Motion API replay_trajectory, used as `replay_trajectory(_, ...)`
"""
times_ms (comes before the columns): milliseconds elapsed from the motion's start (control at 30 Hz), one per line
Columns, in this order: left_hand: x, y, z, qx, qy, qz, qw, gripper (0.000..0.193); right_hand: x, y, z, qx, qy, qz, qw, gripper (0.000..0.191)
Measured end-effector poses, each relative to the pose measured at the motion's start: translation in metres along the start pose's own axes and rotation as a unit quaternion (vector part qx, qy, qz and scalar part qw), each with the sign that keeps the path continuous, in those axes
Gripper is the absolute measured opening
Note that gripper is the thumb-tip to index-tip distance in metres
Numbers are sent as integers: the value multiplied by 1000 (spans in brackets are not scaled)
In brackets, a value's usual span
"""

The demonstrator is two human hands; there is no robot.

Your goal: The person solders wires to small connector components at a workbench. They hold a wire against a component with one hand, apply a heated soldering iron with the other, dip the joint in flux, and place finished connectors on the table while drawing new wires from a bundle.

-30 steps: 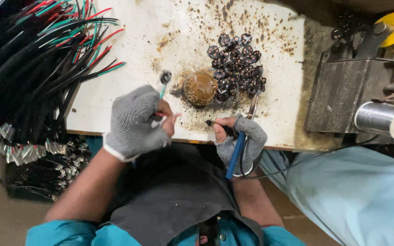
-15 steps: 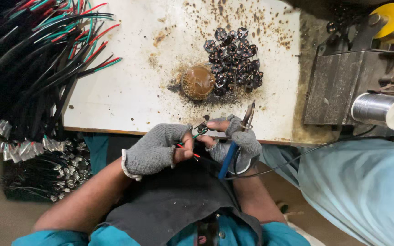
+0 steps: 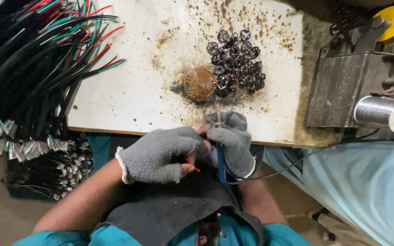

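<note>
Pinching red wire between gloved hands — soldering iron alongside.

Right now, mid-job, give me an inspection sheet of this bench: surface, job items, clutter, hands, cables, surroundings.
Surface: white board, stained with brown specks and burn marks.
Job's things: blue-handled soldering iron in the right hand; thin red wire at the left hand; what is pinched between the hands is hidden.
Clutter: pile of small dark round parts beside a brown lump.
Grippers: left hand and right hand, both in grey fingerless gloves, pressed together at the board's near edge.
Cables: black cord from the iron; bundle of black, red and green wires at left, metal-tipped ends hanging.
Surroundings: solder spool, metal block, yellow reel, a person's light blue clothing.
</note>
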State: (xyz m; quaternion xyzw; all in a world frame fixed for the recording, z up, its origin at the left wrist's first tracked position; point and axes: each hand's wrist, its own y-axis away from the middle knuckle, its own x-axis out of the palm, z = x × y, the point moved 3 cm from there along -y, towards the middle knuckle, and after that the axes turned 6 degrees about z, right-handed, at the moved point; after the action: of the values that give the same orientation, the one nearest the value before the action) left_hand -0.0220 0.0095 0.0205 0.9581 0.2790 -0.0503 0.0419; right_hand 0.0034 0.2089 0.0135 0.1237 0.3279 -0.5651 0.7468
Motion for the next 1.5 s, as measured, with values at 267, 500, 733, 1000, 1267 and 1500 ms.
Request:
replay_trajectory(267, -9, -10, 19, -84, -255, -155, 951, 18, 4, -4, 7, 50, 80, -5, 996, 27)
replay_trajectory(500, 1, -10, 22, -70, -287, -209, 932, 21, 11, 4, -3, 81, 77, -14, 994, 29)
replay_trajectory(733, 7, -10, 20, -52, -295, -232, 925, 22, 12, 5, -4, 76, 98, -10, 992, 30)
replay_trajectory(1000, 10, -13, 19, -64, -336, -242, 908, 15, 13, 7, -4, 66, 111, -10, 992, 30)
replay_trajectory(1267, 12, -16, 18, -85, -364, -243, 895, 15, 7, 6, -1, 42, 99, -1, 994, 34)
replay_trajectory(1500, 10, -16, 16, -71, -361, -252, 895, 13, -3, 38, -11, -55, 42, -28, 997, 49)
